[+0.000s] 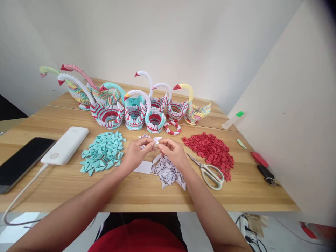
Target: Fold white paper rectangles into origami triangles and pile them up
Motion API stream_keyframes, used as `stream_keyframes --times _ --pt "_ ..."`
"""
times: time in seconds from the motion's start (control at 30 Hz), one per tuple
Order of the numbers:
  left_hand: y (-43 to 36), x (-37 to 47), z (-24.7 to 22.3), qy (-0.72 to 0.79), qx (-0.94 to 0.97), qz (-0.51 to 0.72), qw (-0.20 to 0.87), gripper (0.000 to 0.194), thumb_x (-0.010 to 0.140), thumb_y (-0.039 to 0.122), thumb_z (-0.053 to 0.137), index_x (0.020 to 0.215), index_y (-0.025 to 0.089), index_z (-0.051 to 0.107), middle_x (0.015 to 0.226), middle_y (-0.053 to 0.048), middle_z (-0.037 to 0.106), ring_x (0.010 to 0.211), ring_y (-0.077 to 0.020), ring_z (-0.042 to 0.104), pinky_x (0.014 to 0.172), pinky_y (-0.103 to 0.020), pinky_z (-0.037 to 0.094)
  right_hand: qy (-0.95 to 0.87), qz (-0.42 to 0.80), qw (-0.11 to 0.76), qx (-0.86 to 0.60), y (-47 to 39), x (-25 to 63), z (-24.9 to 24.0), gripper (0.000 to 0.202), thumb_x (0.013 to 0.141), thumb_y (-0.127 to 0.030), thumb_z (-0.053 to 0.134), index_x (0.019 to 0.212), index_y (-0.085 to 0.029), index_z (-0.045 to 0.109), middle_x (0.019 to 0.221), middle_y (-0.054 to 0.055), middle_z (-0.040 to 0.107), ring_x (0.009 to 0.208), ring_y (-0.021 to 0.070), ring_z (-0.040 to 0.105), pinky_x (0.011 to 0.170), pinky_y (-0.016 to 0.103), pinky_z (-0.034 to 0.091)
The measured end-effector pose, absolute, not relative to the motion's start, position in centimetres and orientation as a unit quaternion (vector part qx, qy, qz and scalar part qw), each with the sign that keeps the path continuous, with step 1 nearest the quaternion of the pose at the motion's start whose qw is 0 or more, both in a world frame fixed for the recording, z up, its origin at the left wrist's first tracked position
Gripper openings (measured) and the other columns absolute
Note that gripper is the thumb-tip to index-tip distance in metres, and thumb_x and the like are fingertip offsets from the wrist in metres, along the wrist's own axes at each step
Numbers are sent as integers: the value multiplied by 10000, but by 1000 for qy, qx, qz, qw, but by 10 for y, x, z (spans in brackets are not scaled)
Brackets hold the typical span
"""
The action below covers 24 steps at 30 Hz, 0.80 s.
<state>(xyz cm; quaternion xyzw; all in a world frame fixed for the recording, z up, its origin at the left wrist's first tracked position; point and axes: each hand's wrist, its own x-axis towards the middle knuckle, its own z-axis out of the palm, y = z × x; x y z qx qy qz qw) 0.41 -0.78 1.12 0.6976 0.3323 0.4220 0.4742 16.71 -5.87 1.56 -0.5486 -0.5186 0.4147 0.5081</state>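
From where I stand, everything on the bench (131,192) can be placed by the white pile (169,171) of little folded triangles. Well to its left lie a dark phone (25,159) and a white power bank (65,145) with a cable plugged in. Nearer on that side is the turquoise pile (103,152), loosely spread. Beyond the white pile, mostly off to its left, stand the swans (135,120), striped bodies under long curved necks. A plain white slip (143,167) lies flat just to its left.

The left hand (138,152), just beyond the white pile and a little to its left, pinches the paper (157,139) in its fingertips. That paper sits just past the white pile: small, clean white, narrowing to a sharp point on the right, its lower part hidden by fingers, so I can't make out every fold. The right hand (173,151), beyond the pile's right part, grips it too, thumb and fingers together.

Right of the pile are open-handled scissors (202,166), with the heaped red pile (210,150) behind them.
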Motion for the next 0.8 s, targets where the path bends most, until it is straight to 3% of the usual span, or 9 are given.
stream_keyframes --times 0.17,0.4,0.7,0.8 --pt "-12 6 7 336 740 434 390 132 840 253 596 778 174 682 720 -8 682 678 -147 596 660 -251 445 -495 429 524 -545 -58 162 17 194 734 -367 660 710 -181 611 661 -9 617 532 93 530 499 216 489" --pt "-10 6 -1 321 771 461 299 125 846 247 606 800 191 707 774 -37 721 722 -181 638 694 -292 460 -490 437 530 -536 -58 162 15 189 743 -356 644 693 -182 589 640 -18 608 511 88 521 501 220 483" --pt "-13 6 6 265 849 443 109 201 886 179 524 794 186 702 674 -24 690 650 -153 609 733 -322 426 -491 417 518 -563 -59 159 19 87 715 -247 600 663 -190 560 568 -58 537 493 77 516 478 194 440" --pt "-12 6 7 273 855 428 110 203 873 177 529 770 186 704 665 -27 686 655 -159 605 741 -329 419 -494 395 510 -583 -59 158 18 99 714 -234 597 640 -190 548 544 -64 517 477 76 504 469 193 421"
